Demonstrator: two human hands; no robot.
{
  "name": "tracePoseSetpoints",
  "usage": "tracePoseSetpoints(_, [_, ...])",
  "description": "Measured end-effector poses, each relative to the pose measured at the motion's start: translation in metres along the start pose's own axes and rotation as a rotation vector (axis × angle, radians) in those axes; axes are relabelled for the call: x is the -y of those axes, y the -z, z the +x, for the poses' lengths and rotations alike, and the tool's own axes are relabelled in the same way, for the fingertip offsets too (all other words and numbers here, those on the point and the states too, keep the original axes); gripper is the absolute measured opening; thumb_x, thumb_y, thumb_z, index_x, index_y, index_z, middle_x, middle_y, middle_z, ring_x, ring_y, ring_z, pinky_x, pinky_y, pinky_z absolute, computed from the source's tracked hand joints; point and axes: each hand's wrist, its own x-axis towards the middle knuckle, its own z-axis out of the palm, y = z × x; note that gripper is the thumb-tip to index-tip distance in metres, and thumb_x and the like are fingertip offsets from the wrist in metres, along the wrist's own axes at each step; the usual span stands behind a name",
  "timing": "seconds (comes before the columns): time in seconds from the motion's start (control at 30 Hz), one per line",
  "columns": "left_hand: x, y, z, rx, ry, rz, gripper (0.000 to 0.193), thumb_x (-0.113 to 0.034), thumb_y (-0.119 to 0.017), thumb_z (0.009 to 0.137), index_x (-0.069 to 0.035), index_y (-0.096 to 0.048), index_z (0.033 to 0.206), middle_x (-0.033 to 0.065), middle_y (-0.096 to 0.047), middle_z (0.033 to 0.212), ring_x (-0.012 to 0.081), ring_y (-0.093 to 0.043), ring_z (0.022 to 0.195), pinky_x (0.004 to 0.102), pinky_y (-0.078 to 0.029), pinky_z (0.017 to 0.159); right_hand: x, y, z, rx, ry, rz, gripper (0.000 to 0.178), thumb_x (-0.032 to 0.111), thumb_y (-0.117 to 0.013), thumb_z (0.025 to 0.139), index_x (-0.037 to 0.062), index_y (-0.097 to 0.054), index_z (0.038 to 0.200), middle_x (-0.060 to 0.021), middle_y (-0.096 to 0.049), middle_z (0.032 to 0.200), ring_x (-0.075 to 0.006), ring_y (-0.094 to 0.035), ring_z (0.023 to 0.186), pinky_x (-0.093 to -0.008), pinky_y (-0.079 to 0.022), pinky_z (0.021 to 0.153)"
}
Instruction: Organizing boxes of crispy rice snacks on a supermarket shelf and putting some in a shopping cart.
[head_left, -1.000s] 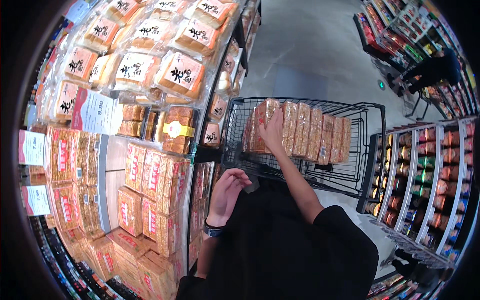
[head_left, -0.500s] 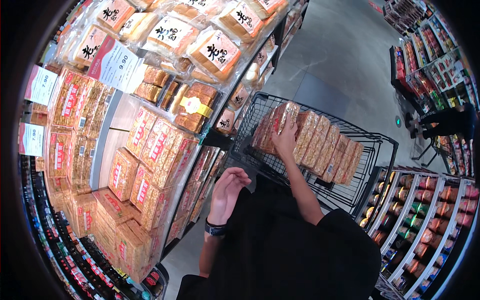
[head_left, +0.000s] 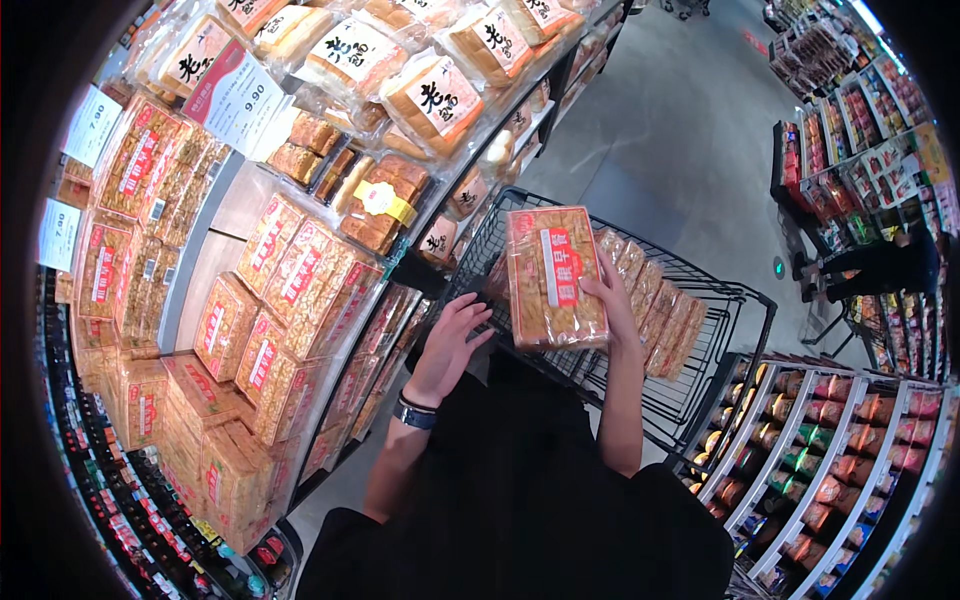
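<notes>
My right hand (head_left: 615,305) grips a clear-wrapped pastry pack (head_left: 528,300) by its right side, with the thumb across its front. The pack is golden brown with a red-and-white label, and stands face toward me above the shopping cart (head_left: 735,375). To the left of the pack, my left hand (head_left: 450,345) is open with its fingers spread, holding nothing and not touching the pack. Behind and right of the lifted pack, several similar packs (head_left: 650,310) stand in a row inside the black wire cart.
At left, a store shelf holds stacked pastry packs (head_left: 225,330), bagged bread loaves (head_left: 435,100) and price cards (head_left: 235,100). A rack of packaged goods (head_left: 835,450) stands at lower right. Another person (head_left: 895,265) is by a cart at far right, beyond the grey floor (head_left: 650,130).
My right hand has lifted a pastry pack up from the cart's row and turned its labelled front toward me. My left hand has shifted slightly left, its fingers now more spread.
</notes>
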Motion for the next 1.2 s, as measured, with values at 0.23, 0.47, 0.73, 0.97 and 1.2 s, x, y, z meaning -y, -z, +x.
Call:
tracePoseSetpoints(0.23, [-0.017,-0.041,0.001,0.271,-0.016,-0.105,0.073,-0.036,-0.071,0.094,-0.004,-0.036,0.150,0.0100,-0.054,0.141,0.0245,-0.055,0.130,0.0460,-0.045,0.110,0.051,-0.032,-0.030,0.373,0.063,-0.112,0.091,0.021,-0.077,0.081,-0.0019,-0.031,0.157,-0.0166,-0.039,0.159,-0.0251,-0.037,0.147,-0.0362,-0.024,0.123])
tracePoseSetpoints(0.47, [-0.039,-0.056,-0.007,0.127,-0.162,-0.270,0.063,-0.037,-0.062,0.098,-0.003,-0.041,0.148,0.0126,-0.055,0.144,0.0279,-0.055,0.131,0.0459,-0.043,0.113,0.050,-0.055,-0.015,0.599,0.118,0.305,0.115,0.062,-0.075,0.082,-0.0002,-0.018,0.160,-0.0245,-0.037,0.157,-0.0279,-0.042,0.144,-0.0462,-0.037,0.117])
tracePoseSetpoints(0.73, [-0.054,-0.060,-0.032,-0.001,-0.530,-0.107,0.076,-0.049,-0.064,0.095,-0.006,-0.037,0.152,0.0082,-0.049,0.149,0.0260,-0.047,0.137,0.0469,-0.036,0.115,-0.024,-0.089,-0.032,0.318,0.107,0.324,0.095,0.037,-0.079,0.086,0.0017,-0.024,0.154,-0.0182,-0.045,0.151,-0.0297,-0.049,0.137,-0.0464,-0.043,0.113])
tracePoseSetpoints(0.97, [-0.050,-0.055,-0.044,0.084,-0.606,-0.134,0.092,-0.043,-0.072,0.091,-0.008,-0.019,0.158,0.0112,-0.037,0.156,0.0288,-0.040,0.142,0.0500,-0.037,0.116,0.020,-0.101,-0.043,0.251,0.174,0.164,0.092,0.026,-0.080,0.084,0.0018,-0.026,0.154,-0.0141,-0.049,0.145,-0.0244,-0.052,0.133,-0.0401,-0.046,0.109])
tracePoseSetpoints(1.2, [-0.047,-0.064,-0.038,0.075,-0.605,0.027,0.086,-0.050,-0.068,0.092,-0.009,-0.029,0.156,0.0078,-0.043,0.153,0.0261,-0.043,0.140,0.0485,-0.034,0.117,0.027,-0.102,-0.043,0.164,0.196,0.216,0.094,0.032,-0.079,0.084,0.0021,-0.024,0.155,-0.0149,-0.050,0.144,-0.0255,-0.053,0.132,-0.0405,-0.046,0.109])
